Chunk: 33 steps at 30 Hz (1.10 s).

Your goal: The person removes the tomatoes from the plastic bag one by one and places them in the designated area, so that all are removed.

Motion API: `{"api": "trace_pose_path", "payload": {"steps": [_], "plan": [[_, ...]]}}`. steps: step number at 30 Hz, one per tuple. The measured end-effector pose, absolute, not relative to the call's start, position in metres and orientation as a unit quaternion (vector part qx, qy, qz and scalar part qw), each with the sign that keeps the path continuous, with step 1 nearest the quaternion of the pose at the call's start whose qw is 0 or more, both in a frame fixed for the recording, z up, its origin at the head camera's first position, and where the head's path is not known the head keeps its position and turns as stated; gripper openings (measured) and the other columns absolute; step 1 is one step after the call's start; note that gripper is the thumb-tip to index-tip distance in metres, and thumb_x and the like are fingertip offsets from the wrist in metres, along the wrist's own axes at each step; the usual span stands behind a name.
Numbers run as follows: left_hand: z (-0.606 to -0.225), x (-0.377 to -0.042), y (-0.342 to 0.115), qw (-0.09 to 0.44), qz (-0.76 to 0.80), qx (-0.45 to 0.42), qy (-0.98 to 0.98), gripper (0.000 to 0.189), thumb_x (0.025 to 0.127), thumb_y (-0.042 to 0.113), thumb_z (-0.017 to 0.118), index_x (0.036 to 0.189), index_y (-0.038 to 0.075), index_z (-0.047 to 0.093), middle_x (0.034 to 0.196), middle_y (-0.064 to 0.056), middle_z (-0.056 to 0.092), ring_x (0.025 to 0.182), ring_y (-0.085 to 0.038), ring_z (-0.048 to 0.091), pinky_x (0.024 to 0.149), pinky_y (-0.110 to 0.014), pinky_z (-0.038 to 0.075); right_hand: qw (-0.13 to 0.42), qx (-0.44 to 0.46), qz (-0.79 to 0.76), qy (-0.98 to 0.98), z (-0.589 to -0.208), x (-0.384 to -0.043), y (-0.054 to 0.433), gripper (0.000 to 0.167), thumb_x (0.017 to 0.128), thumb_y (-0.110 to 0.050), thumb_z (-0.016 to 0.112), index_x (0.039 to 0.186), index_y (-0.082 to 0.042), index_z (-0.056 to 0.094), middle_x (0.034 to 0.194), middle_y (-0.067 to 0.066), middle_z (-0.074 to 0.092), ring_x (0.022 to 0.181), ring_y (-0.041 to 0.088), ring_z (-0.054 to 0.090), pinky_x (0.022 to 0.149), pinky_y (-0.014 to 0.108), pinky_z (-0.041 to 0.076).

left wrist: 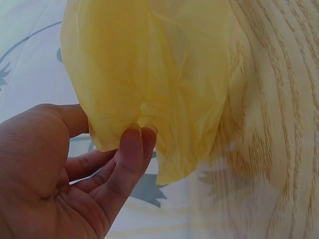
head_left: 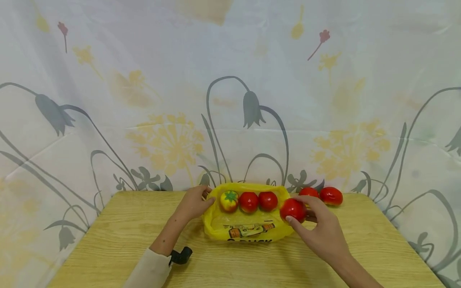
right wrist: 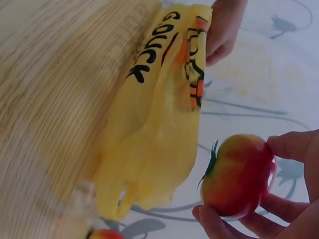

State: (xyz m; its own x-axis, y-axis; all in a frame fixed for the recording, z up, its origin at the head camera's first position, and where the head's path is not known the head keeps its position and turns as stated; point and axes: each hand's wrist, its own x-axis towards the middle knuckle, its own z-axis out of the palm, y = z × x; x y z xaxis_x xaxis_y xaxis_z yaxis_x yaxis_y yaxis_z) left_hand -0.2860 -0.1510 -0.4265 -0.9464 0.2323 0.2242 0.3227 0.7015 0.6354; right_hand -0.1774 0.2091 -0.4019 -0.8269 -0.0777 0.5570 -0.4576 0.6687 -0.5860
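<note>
A yellow plastic bag (head_left: pixel 219 228) with a printed duck and lettering lies spread with its mouth upward. Inside it, three tomatoes (head_left: pixel 248 202) sit in a row; the leftmost shows a green calyx and yellow skin. My left hand (head_left: pixel 196 203) pinches the bag's left rim between thumb and fingers, plainest in the left wrist view. Over the bag's right rim, my right hand (head_left: pixel 320 228) grips a red tomato (right wrist: pixel 239 174) by its sides, its green calyx facing the bag in the right wrist view.
Two more tomatoes (head_left: pixel 331 196) lie at the table's back right, behind my right hand. The wooden table (head_left: pixel 144 216) ends at a flower-printed cloth (head_left: pixel 162 80). A black strap piece (head_left: pixel 181 255) sits at my left wrist.
</note>
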Motion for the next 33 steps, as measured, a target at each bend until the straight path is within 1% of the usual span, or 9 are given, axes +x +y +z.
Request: {"api": "trace_pose_path", "payload": {"steps": [4,10,17,24,33], "plan": [[-0.426,-0.286,-0.151,0.062,-0.357,-0.149,-0.920,0.029,0.101,0.017,0.073,0.124,0.001,0.071,0.109,-0.012,0.071,0.096,-0.027,0.068,0.082,-0.044,0.060,0.253,0.135,0.368,-0.884,-0.403,-0.178,0.219,0.051,0.086,-0.018,0.091,0.132,-0.015,0.068,0.130,0.005,0.068,0.096,0.026,0.077,0.080,0.029,0.063],[-0.425,-0.288,-0.148,0.063,-0.362,-0.157,-0.917,0.028,0.101,0.018,0.072,0.124,0.001,0.071,0.109,-0.011,0.071,0.096,-0.027,0.068,0.082,-0.045,0.059,0.262,0.116,0.355,-0.890,-0.404,-0.179,0.235,0.052,0.085,-0.017,0.092,0.131,-0.011,0.067,0.127,0.010,0.069,0.095,0.031,0.078,0.078,0.036,0.065],[-0.425,-0.286,-0.151,0.059,-0.358,-0.152,-0.920,0.028,0.101,0.017,0.073,0.123,0.001,0.071,0.108,-0.011,0.071,0.095,-0.026,0.067,0.082,-0.044,0.059,0.262,0.106,0.350,-0.893,-0.410,-0.182,0.242,0.051,0.087,-0.019,0.091,0.131,-0.008,0.067,0.127,0.011,0.068,0.093,0.032,0.079,0.077,0.031,0.064],[-0.427,-0.287,-0.152,0.055,-0.360,-0.145,-0.920,0.029,0.100,0.017,0.074,0.124,0.002,0.071,0.108,-0.010,0.071,0.095,-0.025,0.067,0.081,-0.043,0.059,0.265,0.093,0.348,-0.894,-0.415,-0.188,0.249,0.050,0.088,-0.017,0.089,0.131,-0.004,0.066,0.127,0.016,0.068,0.092,0.036,0.079,0.076,0.041,0.065],[-0.427,-0.288,-0.151,0.057,-0.357,-0.146,-0.921,0.027,0.100,0.017,0.074,0.122,0.003,0.072,0.106,-0.010,0.071,0.092,-0.024,0.066,0.079,-0.042,0.059,0.261,0.076,0.356,-0.894,-0.421,-0.196,0.260,0.050,0.089,-0.017,0.088,0.131,-0.001,0.065,0.132,0.021,0.065,0.094,0.040,0.078,0.077,0.042,0.064]]}}
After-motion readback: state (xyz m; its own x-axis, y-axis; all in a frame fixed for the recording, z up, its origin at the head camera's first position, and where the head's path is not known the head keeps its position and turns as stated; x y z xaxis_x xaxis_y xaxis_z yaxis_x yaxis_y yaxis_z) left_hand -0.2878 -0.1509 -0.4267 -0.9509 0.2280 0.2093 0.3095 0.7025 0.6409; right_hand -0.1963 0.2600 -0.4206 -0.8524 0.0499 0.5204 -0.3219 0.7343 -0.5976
